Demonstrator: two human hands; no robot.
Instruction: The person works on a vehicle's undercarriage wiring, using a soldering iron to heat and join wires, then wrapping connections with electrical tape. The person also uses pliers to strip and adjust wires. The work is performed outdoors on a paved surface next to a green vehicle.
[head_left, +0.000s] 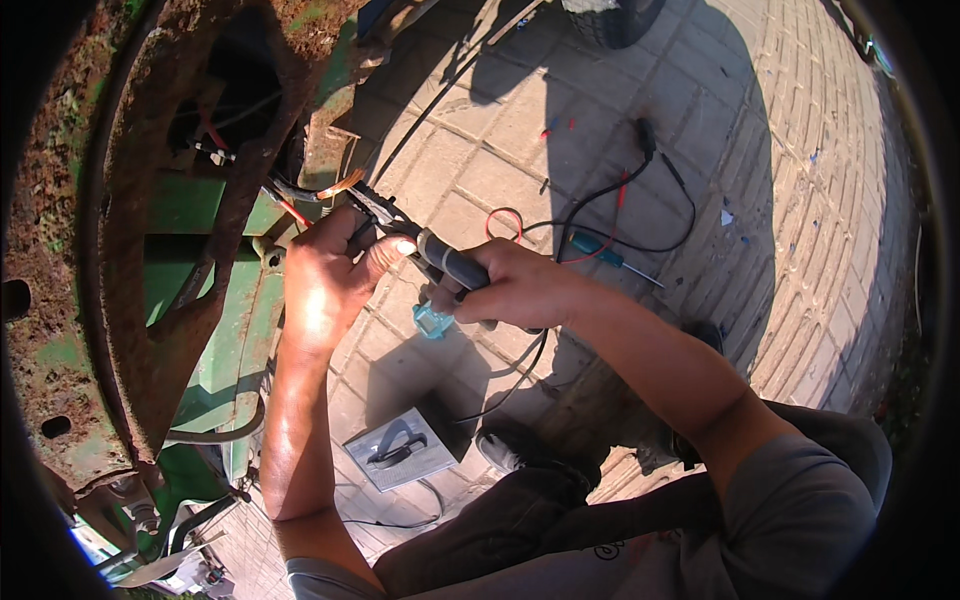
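Note:
My left hand (340,260) is closed at the cut end of a cable bundle (300,188) with frayed copper strands (345,184), beside the rusty green metal frame; its thumb lies against the head of dark-handled pliers (385,212). My right hand (515,275) grips the pliers' handles, with the jaws up at the cable end. Below the right hand a translucent turquoise object (432,321) shows on or above the paving; I cannot tell what it is.
Rusty green machinery (80,280) fills the left side. On the paving (480,140) lie black and red leads (650,140), a screwdriver (600,248) and a grey plate-like object (398,448) with a black handle. A tyre (610,20) stands at the top; my legs are below.

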